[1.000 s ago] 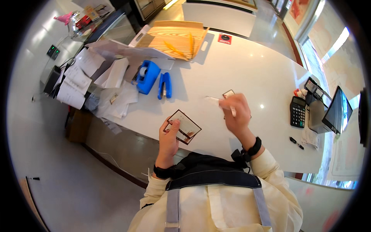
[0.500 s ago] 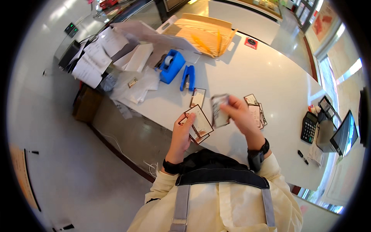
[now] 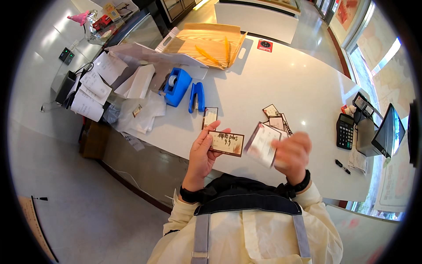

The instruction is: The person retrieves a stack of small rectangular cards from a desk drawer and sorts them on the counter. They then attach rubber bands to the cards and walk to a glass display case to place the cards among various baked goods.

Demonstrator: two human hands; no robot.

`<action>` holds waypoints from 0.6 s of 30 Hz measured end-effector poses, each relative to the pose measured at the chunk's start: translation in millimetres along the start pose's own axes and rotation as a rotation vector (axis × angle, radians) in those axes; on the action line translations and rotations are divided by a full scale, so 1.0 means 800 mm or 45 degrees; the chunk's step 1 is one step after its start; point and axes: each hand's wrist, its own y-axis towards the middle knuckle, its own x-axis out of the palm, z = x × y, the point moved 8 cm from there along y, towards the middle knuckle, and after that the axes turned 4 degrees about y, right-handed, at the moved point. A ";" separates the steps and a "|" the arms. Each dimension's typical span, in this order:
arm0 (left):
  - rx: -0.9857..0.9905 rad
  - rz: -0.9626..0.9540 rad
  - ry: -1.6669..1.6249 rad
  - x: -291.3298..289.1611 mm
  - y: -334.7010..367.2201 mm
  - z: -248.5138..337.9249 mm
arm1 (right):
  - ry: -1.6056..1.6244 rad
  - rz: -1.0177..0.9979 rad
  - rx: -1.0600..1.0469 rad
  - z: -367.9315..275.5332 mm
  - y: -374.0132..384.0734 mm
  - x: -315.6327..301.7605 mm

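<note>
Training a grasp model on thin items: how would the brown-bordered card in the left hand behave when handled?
The brown-bordered card stays flat though the left hand pinches only one end, so probably fairly stiff. It looks thin, likely light. Lying flat on the white table, its edge may be hard to lift.

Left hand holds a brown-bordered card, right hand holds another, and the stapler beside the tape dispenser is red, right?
Not quite: the stapler is blue, as the head view shows. The left hand holds a brown-bordered card, the right hand another card, beside the tape dispenser.
</note>
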 end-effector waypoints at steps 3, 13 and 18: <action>0.060 0.033 0.151 0.005 -0.005 0.005 | -0.123 -0.111 -0.303 -0.028 0.008 -0.002; 0.137 0.121 0.469 0.016 -0.023 0.031 | -0.278 -0.168 -0.316 -0.022 -0.014 0.006; 0.232 0.250 0.510 -0.007 -0.024 0.030 | -0.274 -0.107 -0.266 -0.019 -0.018 0.001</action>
